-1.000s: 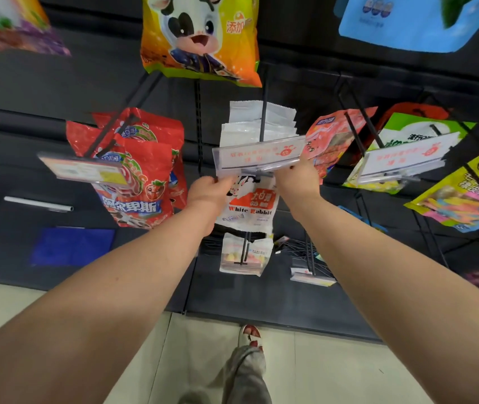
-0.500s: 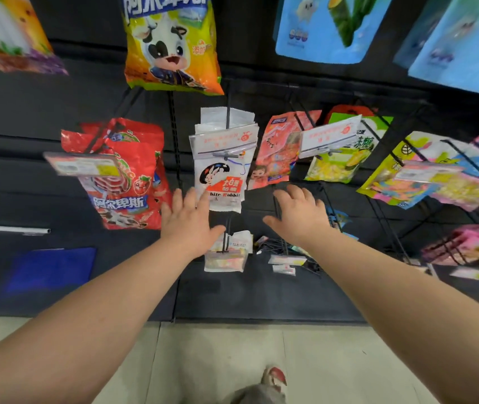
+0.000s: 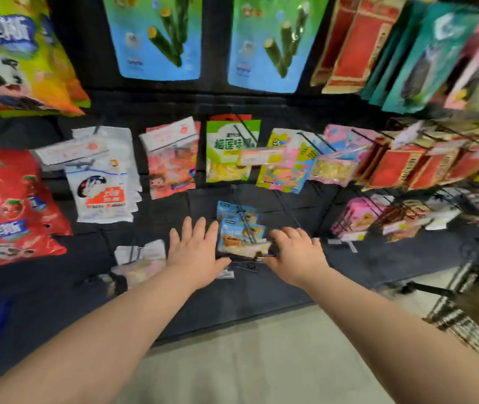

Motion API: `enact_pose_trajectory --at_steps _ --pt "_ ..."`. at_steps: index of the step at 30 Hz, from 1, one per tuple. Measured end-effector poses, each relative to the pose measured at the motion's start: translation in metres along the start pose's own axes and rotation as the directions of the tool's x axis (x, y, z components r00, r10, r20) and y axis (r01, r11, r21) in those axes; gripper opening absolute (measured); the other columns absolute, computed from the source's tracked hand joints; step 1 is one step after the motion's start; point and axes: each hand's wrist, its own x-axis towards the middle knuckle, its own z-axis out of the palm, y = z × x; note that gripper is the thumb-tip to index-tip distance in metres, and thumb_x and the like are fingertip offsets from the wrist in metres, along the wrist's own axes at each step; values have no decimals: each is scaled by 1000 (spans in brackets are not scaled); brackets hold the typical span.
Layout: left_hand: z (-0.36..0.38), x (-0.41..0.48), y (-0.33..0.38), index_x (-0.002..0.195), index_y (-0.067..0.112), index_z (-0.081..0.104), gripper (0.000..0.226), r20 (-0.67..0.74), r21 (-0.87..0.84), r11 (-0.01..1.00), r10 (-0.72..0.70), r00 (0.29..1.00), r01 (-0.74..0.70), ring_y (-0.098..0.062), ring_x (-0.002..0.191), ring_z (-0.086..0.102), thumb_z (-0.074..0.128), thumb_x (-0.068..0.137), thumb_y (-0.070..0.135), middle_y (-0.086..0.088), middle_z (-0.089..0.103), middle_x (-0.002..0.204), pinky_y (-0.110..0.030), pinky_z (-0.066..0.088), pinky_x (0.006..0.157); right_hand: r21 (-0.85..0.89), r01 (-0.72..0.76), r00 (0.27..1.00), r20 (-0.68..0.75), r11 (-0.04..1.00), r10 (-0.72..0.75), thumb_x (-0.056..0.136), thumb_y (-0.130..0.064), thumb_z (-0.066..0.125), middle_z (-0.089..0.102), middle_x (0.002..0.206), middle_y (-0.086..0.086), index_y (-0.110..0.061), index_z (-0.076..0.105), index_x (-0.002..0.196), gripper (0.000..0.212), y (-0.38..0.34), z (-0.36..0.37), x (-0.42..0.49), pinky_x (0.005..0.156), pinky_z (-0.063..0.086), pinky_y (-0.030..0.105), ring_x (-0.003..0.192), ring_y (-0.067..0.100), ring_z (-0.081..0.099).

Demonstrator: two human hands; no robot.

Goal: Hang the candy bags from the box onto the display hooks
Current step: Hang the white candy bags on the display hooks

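view: head camera, looking down my two bare arms at a dark display wall; the whole frame is blurred.
left hand: my left hand (image 3: pixel 196 252) is in the lower middle of the frame, flat with fingers straight and spread. it has hold of nothing and sits just left of the blue candy bags.
right hand: my right hand (image 3: pixel 298 255) is just right of those bags, knuckles bent and fingertips turned away from me. its thumb side meets the pale tag strip (image 3: pixel 257 248) at the front of their hook; i cannot tell whether i am pinching the strip or only touching it.
blue candy bags: the small blue candy bags (image 3: pixel 238 228) hang in the middle of the frame, between my hands, on a black wire hook.
display hooks: more display hooks (image 3: pixel 286 207) jut out of the wall above my right hand.
white bags: a stack of white bags (image 3: pixel 101 193) hangs at centre left.
red bags: big red bags (image 3: pixel 8 205) fill the left edge.
green bag: a green bag (image 3: pixel 229 153) hangs above the blue ones, with a pink bag (image 3: pixel 171 167) on its left.
top row: two blue pouches (image 3: pixel 159 36) hang at the top centre, with a yellow-orange bag (image 3: pixel 13 59) in the upper left.
right side: red and tan packs (image 3: pixel 349 39) crowd the upper right.
floor: pale floor (image 3: pixel 261 363) shows between my forearms at the bottom.
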Motion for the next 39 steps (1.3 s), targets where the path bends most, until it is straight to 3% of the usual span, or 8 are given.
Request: enact_pose_trajectory --at_steps 7,14,27,34,39 --pt "21 -17 222 155 21 3 84 70 32 957 287 955 -290 -31 150 -3 42 92 61 -5 3 163 -53 7 119 37 -309 951 31 950 308 89 -52 50 29 151 2 -24 28 144 66 198 -10 -108 111 24 51 143 29 20" --pt "39 -45 402 155 22 2 82 150 14 842 531 834 -539 -30 150 -7 42 93 59 -3 1 163 -52 3 120 71 -530 848 15 845 530 87 -50 52 36 145 2 -24 33 141 63 341 -13 -207 109 28 50 139 28 27" --pt "75 -4 619 155 22 4 83 222 58 592 777 589 -804 -30 150 -7 43 92 59 -4 3 163 -53 1 119 151 -806 588 100 572 802 92 -46 49 27 154 3 -24 24 148 66 521 1 -274 114 22 51 143 28 22" --pt "74 58 730 154 22 7 80 236 41 438 869 435 -898 -30 150 -1 44 92 57 -3 9 162 -55 3 119 170 -907 409 141 385 902 92 -45 50 40 147 2 -27 33 143 57 628 -16 -271 106 34 42 135 25 38" --pt "82 102 786 154 22 8 79 303 16 443 852 426 -896 -29 150 2 43 93 58 -4 13 162 -53 5 119 197 -949 292 243 247 925 91 -33 49 48 140 4 -25 42 137 47 683 -4 -270 95 45 39 121 27 52"
